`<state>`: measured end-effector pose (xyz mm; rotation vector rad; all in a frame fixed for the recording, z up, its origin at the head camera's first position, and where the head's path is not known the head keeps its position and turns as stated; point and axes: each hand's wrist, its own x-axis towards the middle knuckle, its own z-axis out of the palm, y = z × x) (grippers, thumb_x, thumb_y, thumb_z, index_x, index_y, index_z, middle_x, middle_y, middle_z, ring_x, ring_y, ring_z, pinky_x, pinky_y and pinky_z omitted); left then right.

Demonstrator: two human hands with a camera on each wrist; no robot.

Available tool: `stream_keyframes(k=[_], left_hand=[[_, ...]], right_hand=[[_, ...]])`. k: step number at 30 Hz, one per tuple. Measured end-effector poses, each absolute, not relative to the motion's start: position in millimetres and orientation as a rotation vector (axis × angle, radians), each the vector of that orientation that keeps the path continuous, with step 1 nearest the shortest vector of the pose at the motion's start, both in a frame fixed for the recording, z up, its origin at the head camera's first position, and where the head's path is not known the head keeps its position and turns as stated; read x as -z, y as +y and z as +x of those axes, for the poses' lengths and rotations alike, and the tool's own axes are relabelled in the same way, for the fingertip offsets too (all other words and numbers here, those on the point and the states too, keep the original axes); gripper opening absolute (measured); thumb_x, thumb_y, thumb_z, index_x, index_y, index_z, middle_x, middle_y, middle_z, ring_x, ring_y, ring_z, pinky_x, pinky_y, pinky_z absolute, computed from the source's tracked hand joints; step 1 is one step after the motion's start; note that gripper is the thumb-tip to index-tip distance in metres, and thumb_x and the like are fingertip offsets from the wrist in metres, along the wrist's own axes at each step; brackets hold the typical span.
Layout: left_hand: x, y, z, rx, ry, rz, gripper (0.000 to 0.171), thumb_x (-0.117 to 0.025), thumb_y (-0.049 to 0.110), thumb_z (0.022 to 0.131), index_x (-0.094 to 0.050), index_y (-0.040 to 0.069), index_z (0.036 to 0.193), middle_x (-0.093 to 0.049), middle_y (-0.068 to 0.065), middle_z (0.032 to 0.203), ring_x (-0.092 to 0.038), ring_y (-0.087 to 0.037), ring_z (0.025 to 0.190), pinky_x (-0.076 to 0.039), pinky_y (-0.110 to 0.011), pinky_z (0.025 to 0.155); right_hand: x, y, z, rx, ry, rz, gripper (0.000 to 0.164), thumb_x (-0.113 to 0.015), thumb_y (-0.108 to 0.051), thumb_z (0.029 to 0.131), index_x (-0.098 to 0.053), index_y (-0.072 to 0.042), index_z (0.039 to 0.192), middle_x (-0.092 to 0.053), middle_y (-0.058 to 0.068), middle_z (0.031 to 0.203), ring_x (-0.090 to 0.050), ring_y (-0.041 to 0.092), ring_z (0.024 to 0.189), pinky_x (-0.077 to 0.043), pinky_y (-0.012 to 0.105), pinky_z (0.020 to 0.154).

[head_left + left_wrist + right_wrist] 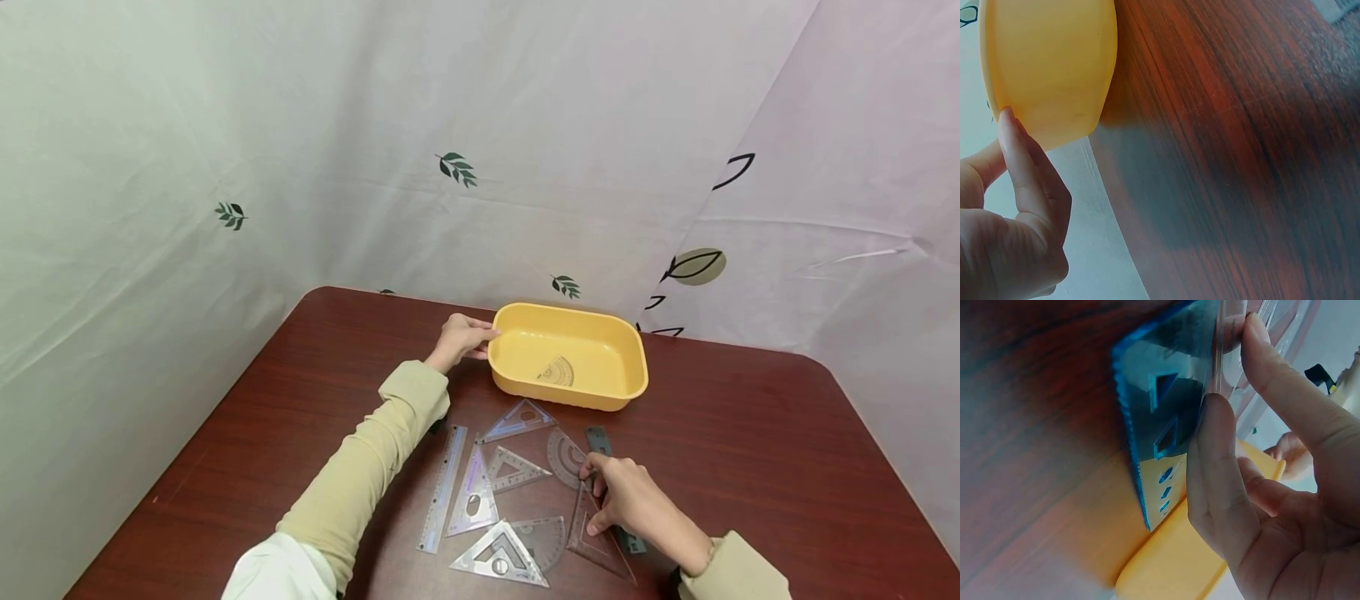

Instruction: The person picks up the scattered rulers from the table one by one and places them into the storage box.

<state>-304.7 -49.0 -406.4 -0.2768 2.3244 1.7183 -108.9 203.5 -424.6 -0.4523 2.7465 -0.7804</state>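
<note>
Left hand: thumb and fingers pinching the left end rim of a yellow tub, which sits upright toward the back of a dark red-brown table; one small protractor lies inside the tub

Right hand: thumb and fingers gripping the edge of a clear triangle, in front of the tub; a dark teal ruler lies beside and partly behind the fingers

On the table, between the arms: one clear ruler, leftmost; one purple-marked triangle, just beside it; one blue-marked triangle, nearest the tub; one small triangle, mid-group; one large protractor, near the right fingertips; one front triangle, overlapping a second protractor

Backdrop: pale cloth with leaf prints
</note>
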Motion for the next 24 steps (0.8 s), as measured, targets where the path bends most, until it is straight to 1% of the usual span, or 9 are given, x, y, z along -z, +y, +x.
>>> stream_keyframes(k=[5, 8, 13, 20, 24], left_hand=[[406.8, -48.8, -305.2, -1.728, 2.322, -0.277, 0.029, -0.073, 0.015, 0.086, -0.069, 0.000, 0.111, -0.072, -0.019, 0.095, -0.061, -0.010, 0.052, -0.061, -0.026, 0.056], [407.3, -48.9, -304.9, -1.742, 2.313, -0.268, 0.029, -0.073, 0.014, 0.086, -0.069, -0.001, 0.111, -0.072, -0.020, 0.097, -0.062, -0.010, 0.052, -0.061, -0.026, 0.056], [406.8, -49.3, -304.3, -1.744, 2.316, -0.262, 0.030, -0.073, 0.014, 0.086, -0.068, -0.001, 0.112, -0.071, -0.021, 0.098, -0.062, -0.010, 0.053, -0.061, -0.027, 0.057], [404.1, -49.0, -302.3, -1.725, 2.320, -0.274, 0.030, -0.073, 0.015, 0.087, -0.068, -0.001, 0.113, -0.071, -0.021, 0.100, -0.064, -0.013, 0.056, -0.062, -0.027, 0.059], [402.9, -48.6, -300.9, -1.724, 2.322, -0.279, 0.030, -0.073, 0.015, 0.087, -0.069, 0.000, 0.112, -0.071, -0.021, 0.101, -0.064, -0.013, 0.057, -0.060, -0.024, 0.054]], right_hand=[[424.9, 204.3, -109.9, 0.789, 2.733, -0.480, 0.057, -0.096, -0.012, 0.044, -0.061, -0.013, 0.089, -0.055, -0.005, 0.066, -0.049, 0.005, 0.053, -0.042, 0.022, 0.050], [424.8, 204.7, -110.4, 0.781, 2.729, -0.505, 0.055, -0.096, -0.012, 0.045, -0.059, -0.014, 0.086, -0.054, -0.005, 0.064, -0.047, 0.005, 0.055, -0.041, 0.021, 0.051], [424.2, 205.6, -111.1, 0.770, 2.741, -0.554, 0.055, -0.096, -0.013, 0.045, -0.057, -0.014, 0.084, -0.054, -0.007, 0.064, -0.045, 0.003, 0.056, -0.039, 0.021, 0.052], [423.1, 204.3, -109.8, 0.831, 2.715, -0.470, 0.055, -0.095, -0.009, 0.045, -0.056, -0.013, 0.084, -0.056, -0.007, 0.065, -0.048, 0.004, 0.055, -0.041, 0.020, 0.052], [421.2, 205.0, -108.9, 0.852, 2.696, -0.444, 0.054, -0.094, -0.007, 0.047, -0.056, -0.012, 0.085, -0.057, -0.007, 0.065, -0.047, 0.004, 0.056, -0.041, 0.020, 0.055]])
